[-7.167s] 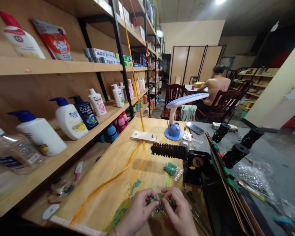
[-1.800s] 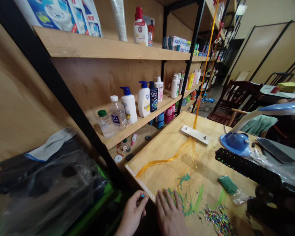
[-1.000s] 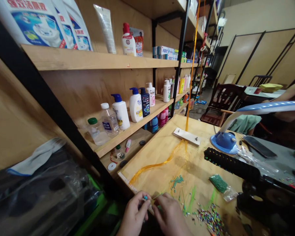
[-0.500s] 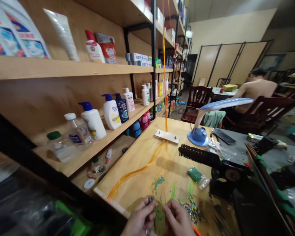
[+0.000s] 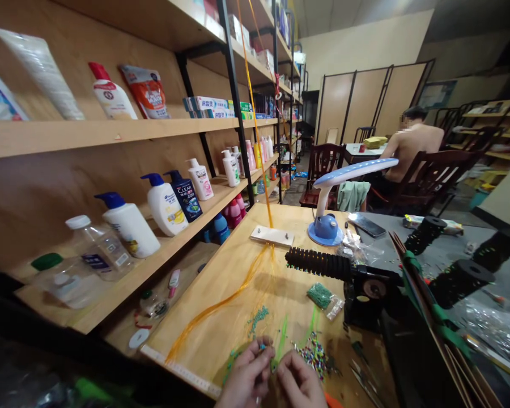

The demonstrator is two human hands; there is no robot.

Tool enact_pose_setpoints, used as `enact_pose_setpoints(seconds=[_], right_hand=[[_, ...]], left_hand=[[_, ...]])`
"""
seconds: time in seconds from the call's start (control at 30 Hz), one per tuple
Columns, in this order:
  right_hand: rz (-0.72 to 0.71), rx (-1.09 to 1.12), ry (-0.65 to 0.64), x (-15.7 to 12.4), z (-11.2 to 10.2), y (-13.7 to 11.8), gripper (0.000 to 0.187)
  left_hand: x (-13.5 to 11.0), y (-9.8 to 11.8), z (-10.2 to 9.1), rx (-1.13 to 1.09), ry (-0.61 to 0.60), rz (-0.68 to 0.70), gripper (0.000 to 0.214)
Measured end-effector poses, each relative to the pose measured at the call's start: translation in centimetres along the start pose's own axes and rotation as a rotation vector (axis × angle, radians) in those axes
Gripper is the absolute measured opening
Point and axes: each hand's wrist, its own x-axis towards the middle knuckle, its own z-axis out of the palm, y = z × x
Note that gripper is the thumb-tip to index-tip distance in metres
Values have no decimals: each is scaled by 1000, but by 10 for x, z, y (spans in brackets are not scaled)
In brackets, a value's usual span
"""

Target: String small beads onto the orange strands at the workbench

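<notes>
My left hand is closed at the front edge of the wooden table, its thumb and forefinger pinching what looks like a small blue bead. Just to its right, my right hand is closed too, fingertips pressed together; whatever they hold is too fine to make out. Loose teal beads lie beyond the left hand. Mixed coloured beads are heaped beside the right hand. Orange threads run across the table from a pale clamped bar.
A bag of green beads lies near a black ridged roller. Behind stand a blue desk lamp and a phone. Tweezers-like tools lie at right. Shelves of bottles line the left. A person sits farther back.
The view has turned right, so the shelves and table have shifted left in the picture. Both hands stay close together with fingers pinched; the right fingertips sit slightly lower.
</notes>
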Motion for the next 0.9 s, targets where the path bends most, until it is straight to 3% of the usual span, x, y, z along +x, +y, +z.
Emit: enact_pose_setpoints(seconds=[0.17,0.33,0.53,0.9], right_hand=[[1,11,98,2,4,2,56],[46,135,38,2,11,7,53],[78,170,54,4,18,14,51],[136,246,16,4,22,17,51]], left_hand=[[4,-1,1,-57,44,-35,57],[10,-6,1,-83,23,-50,55],[16,-12,-5,-56,-4,-36,55],[12,-7,0,-71,19,-45,54]])
